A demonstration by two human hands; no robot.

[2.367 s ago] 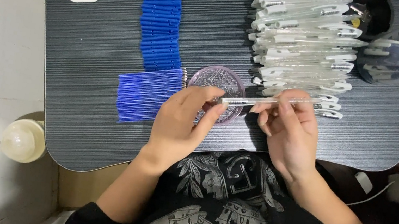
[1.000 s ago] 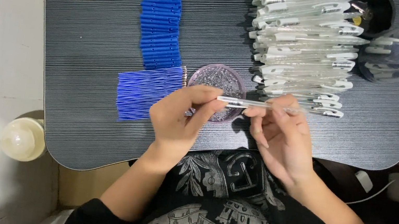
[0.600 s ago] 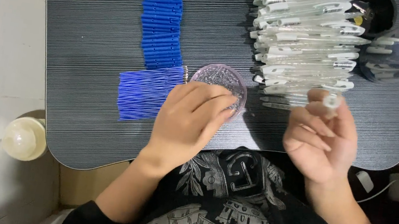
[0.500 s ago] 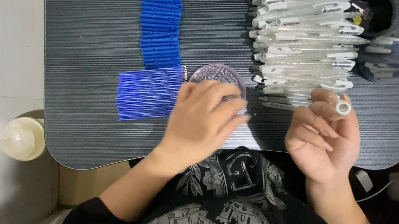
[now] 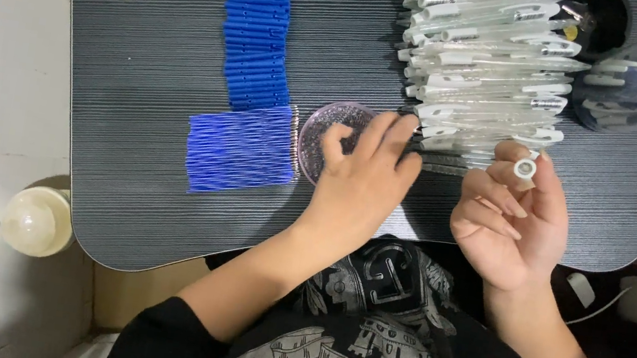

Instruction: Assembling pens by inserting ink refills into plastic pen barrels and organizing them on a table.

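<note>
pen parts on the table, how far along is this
Done: hard to count; clear pen barrels lie stacked at the far right. In hand: right hand holds one barrel upright; left hand reaches into the small glass dish. Left: many blue refills still laid out.

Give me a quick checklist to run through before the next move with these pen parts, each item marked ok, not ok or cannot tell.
1. Right hand grips the clear pen barrel end-on toward the camera: ok.
2. Left hand has its fingers in the small glass dish: ok.
3. Left hand has picked a small part out of the dish: cannot tell, fingers hide it.
4. Blue refills lie bunched beside the dish, within reach: ok.
5. Pile of clear barrels lies on the table, beyond the right hand: ok.
6. Barrel already holds a refill: cannot tell.
</note>
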